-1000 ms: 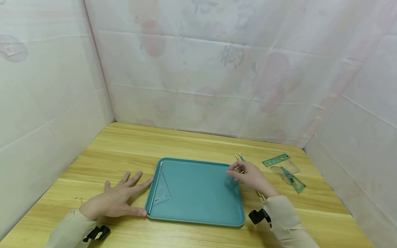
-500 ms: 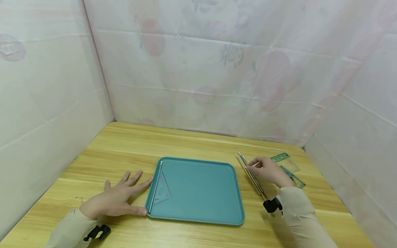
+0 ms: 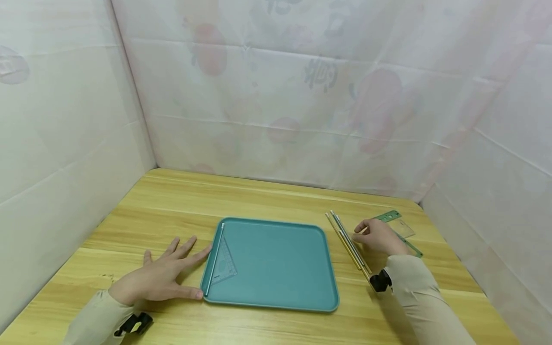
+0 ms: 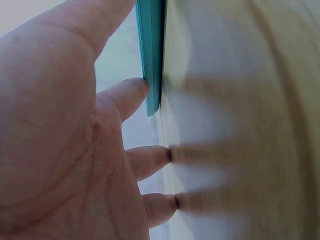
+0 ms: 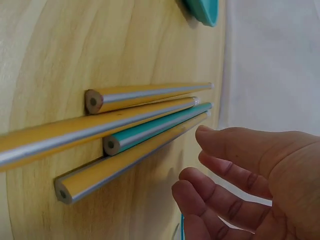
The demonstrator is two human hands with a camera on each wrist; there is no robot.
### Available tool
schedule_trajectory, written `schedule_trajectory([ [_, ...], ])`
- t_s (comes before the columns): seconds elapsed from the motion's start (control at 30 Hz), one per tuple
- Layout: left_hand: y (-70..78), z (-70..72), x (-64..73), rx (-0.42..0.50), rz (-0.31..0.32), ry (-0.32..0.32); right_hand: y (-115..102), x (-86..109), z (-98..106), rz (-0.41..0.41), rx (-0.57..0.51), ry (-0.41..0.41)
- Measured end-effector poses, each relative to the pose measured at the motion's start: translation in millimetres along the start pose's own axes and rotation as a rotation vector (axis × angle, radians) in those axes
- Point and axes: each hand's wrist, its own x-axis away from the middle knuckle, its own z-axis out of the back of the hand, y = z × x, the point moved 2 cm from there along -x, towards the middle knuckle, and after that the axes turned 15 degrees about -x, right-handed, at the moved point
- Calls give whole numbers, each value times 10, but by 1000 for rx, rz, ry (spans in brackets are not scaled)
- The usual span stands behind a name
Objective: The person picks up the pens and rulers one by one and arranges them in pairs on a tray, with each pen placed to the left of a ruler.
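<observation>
Fingers spread, my left hand [image 3: 160, 280] rests on the wood with its thumb and index fingertip at the left edge of the teal tray [image 3: 280, 268]; the left wrist view shows a fingertip at the tray's side. Along that edge inside the tray lies a teal pencil [image 3: 215, 258], beside a clear set square [image 3: 227, 268]. My right hand [image 3: 380, 237] is just right of several unsharpened pencils [image 3: 345, 235]. In the right wrist view its thumb and loosely bent fingers stand apart with nothing between them, close to a yellow pencil [image 5: 90, 182] and a teal pencil [image 5: 150, 130].
Beyond my right hand lie a green stencil ruler [image 3: 389, 215], a clear flat piece [image 3: 405, 228] and a green set square [image 3: 415, 249], partly hidden by the hand. Pale printed cloth [image 3: 280, 96] encloses the table's back and sides.
My right hand has moved right, from over the tray's right edge, past the pencils to their right side. The left hand and the tray's contents have stayed put.
</observation>
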Motion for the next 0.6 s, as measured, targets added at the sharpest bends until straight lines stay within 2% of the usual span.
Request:
schedule_trajectory([
  [0.6, -10, 6, 35, 4, 0, -1, -29, -44, -52, -16, 28, -10],
])
